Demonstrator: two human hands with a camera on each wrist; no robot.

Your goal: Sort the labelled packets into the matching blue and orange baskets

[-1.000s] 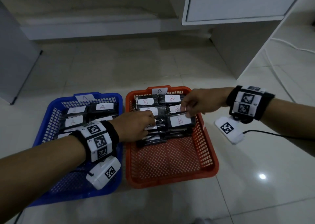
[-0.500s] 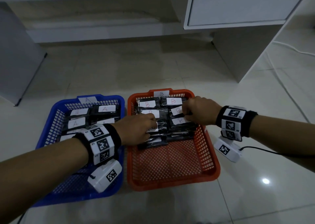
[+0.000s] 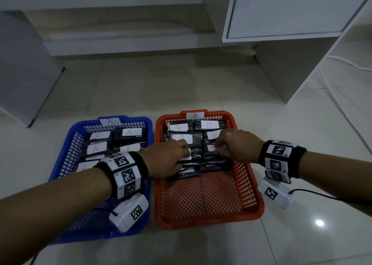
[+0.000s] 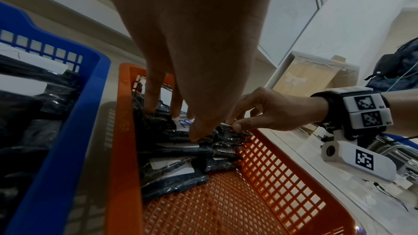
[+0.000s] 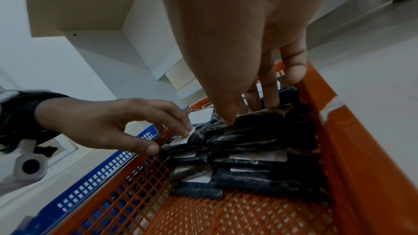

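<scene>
There are two baskets on the floor: one blue basket [image 3: 66, 150] and one orange basket [image 3: 251, 186]. Five packets with label A [image 3: 129, 132] can be counted in the blue one. In the orange one, four packets with label B [image 3: 209, 124] show their letter; more lie stacked below, and their number cannot be told. Two hands are over the orange basket
</scene>
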